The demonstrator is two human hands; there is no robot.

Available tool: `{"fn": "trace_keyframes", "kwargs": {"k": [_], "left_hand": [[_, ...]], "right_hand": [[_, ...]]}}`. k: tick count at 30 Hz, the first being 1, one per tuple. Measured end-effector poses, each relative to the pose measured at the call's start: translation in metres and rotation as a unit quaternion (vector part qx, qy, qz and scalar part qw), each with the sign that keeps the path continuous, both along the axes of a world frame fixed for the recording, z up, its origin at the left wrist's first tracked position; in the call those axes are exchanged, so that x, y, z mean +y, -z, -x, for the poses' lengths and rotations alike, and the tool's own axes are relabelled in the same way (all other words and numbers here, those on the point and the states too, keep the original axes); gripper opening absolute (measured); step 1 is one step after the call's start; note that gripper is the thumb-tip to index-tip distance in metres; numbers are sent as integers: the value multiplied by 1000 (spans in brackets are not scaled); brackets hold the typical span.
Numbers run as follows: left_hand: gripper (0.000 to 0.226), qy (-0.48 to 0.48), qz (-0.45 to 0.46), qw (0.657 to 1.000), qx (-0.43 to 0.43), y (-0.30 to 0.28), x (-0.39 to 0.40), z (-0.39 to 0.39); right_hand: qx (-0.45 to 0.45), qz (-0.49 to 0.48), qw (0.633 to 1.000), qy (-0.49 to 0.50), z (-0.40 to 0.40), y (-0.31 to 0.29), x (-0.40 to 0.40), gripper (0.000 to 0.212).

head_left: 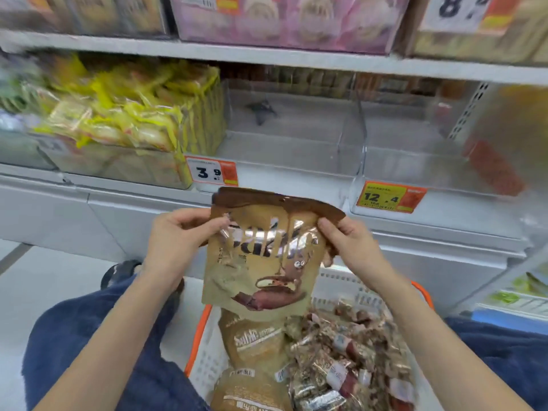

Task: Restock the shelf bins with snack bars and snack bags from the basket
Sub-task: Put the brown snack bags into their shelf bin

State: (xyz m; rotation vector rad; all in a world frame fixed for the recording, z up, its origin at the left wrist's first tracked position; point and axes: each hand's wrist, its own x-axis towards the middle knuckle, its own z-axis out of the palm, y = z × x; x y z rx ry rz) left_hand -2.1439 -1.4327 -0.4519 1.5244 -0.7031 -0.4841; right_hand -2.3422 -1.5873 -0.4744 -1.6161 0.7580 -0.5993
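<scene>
I hold a tan and brown snack bag [261, 262] upright in front of me, above the basket. My left hand [175, 244] pinches its upper left edge and my right hand [353, 247] pinches its upper right edge. Below it stands a white basket with an orange rim [204, 345]. More tan snack bags [255, 342] lie in its left half and several shiny wrapped snack bars [347, 360] fill its right half. Straight ahead on the shelf are two clear bins with nothing in them, the middle bin [284, 155] and the right bin [415, 167].
A clear bin heaped with yellow-wrapped snacks [124, 120] sits left of the middle bin. Price tags reading 3.9 [212, 172] and 12.4 [388, 197] hang on the bin fronts. Pink packs [284, 22] line the upper shelf. My blue-trousered knees [95, 336] flank the basket.
</scene>
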Motion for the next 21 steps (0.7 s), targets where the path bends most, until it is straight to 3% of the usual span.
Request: {"fn": "trace_keyframes", "kwargs": {"k": [3, 6, 10, 12, 14, 16, 18, 21], "left_hand": [[26, -4, 80, 996, -39, -42, -15, -21], [9, -37, 149, 986, -68, -78, -36, -43], [21, -49, 192, 972, -122, -109, -73, -72], [22, -48, 188, 968, -156, -114, -91, -86], [16, -77, 153, 968, -183, -101, -106, -103], [13, -106, 71, 967, -221, -73, -117, -119], [24, -87, 5, 963, -254, -41, -120, -126], [67, -50, -28, 951, -303, 3, -114, -122]], "right_hand": [[-62, 140, 988, 1, -23, -74, -10, 29], [-118, 271, 954, 48, -48, -132, -25, 36], [-153, 488, 854, 98, -74, -177, -51, 18], [-126, 584, 795, 104, -84, -181, -61, 25], [-65, 631, 770, 75, -94, -162, -70, 37], [2, 607, 794, 38, -102, -123, -86, 37], [65, 536, 841, 38, -114, -85, -102, 30], [59, 265, 957, 106, -137, -67, -119, 15]]}}
